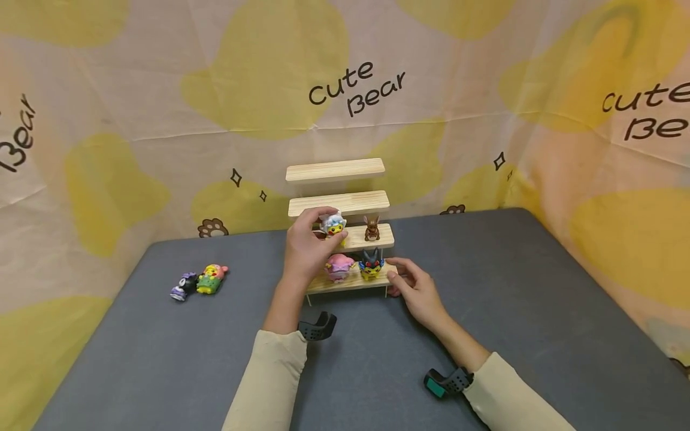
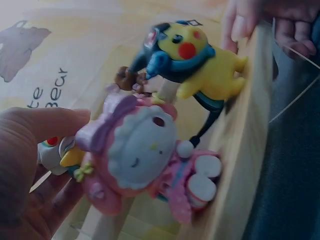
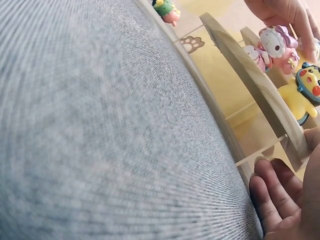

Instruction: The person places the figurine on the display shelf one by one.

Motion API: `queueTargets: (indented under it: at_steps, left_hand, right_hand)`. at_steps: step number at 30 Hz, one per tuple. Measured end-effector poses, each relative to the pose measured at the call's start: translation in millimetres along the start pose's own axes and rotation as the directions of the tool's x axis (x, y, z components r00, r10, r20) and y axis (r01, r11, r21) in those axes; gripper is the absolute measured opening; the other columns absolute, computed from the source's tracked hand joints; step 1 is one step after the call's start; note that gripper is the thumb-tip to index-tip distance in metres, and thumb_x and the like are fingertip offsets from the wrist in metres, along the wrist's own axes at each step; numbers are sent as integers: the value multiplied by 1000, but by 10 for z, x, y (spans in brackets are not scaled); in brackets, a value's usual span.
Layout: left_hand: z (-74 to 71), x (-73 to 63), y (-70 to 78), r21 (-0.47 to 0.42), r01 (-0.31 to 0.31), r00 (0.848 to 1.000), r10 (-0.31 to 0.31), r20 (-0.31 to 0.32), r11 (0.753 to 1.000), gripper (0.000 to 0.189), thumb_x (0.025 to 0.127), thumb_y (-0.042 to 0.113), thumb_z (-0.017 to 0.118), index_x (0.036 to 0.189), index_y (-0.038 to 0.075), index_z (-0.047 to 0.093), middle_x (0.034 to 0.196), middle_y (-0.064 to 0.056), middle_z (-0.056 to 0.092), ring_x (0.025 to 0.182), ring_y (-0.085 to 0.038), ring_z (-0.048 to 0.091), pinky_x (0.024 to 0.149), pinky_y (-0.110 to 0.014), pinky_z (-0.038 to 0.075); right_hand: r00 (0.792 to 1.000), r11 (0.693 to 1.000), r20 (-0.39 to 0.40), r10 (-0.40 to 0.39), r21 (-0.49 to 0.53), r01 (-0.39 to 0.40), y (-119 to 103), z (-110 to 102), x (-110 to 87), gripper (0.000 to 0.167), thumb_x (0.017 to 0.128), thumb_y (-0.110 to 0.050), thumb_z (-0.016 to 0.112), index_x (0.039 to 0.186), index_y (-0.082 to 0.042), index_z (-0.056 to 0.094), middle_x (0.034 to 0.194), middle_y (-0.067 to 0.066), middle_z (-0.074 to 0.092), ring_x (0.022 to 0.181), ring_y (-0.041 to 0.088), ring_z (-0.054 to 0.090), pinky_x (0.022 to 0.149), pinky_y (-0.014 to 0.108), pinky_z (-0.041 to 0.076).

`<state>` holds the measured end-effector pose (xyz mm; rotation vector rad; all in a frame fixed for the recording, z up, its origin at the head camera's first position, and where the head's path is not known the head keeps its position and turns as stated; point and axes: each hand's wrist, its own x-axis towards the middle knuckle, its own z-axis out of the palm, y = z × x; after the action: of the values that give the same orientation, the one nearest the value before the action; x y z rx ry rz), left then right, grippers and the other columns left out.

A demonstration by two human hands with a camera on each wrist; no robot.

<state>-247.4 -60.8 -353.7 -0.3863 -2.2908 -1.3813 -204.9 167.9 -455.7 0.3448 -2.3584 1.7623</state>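
Note:
My left hand (image 1: 303, 246) holds a small yellow figurine with a white-and-blue hat (image 1: 333, 224) between thumb and fingers, at the second tier from the bottom of a wooden stepped display shelf (image 1: 335, 172). On that tier's right stands a brown rabbit-like figurine (image 1: 372, 228). The bottom tier bears a pink-hooded figurine (image 2: 142, 147) and a yellow figurine with a dark-blue eared hood (image 1: 371, 267). My right hand (image 1: 420, 292) grips the right end of the bottom tier, thumb above and fingers (image 3: 272, 197) below. In the left wrist view, the pink-hooded figurine partly hides the held one.
On the grey table (image 1: 215, 359), to the left, two more figurines lie side by side: a black-and-purple one (image 1: 184, 287) and a green-and-yellow one with a pink cap (image 1: 212, 279). A printed cloth (image 1: 259, 72) hangs behind the shelf.

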Motion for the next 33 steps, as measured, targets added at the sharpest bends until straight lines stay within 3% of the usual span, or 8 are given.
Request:
queueTargets:
  at_steps: [11,18,25,33]
  left_hand:
    - [35,8,-100,50,-53,998,54,-13,997,41,80,11,86,118,9,70,114,-12,67,95,-24,66,73,-32,59]
    - [-4,-1,-106,82,-57,997,53,54,995,42,82,15,84,122,14,69,116,-9,67,101,-23,65,76,-35,61]
    - [-79,-15,-99,26,-31,990,27,136,999,42,87,9,78,127,14,66,124,-9,63,112,-23,63,87,-35,61]
    - [-78,-19,-81,17,-18,991,15,131,1000,46,85,2,78,129,11,66,126,-13,62,116,-26,63,88,-33,61]
  right_hand:
    - [1000,1000,-1,17,0,-17,5,1,17,31,103,-23,61,131,-10,64,101,20,68,73,15,69,68,30,58]
    - [1000,1000,7,30,2,-30,5,-2,6,32,102,-23,61,132,-10,63,105,20,68,74,13,69,69,28,58]
    - [999,999,5,35,22,-35,9,4,7,32,102,-20,62,131,-8,63,103,22,67,73,10,68,68,27,58]
    - [999,999,4,36,22,-36,7,7,3,32,102,-21,62,132,-8,63,103,21,67,73,10,68,69,27,58]
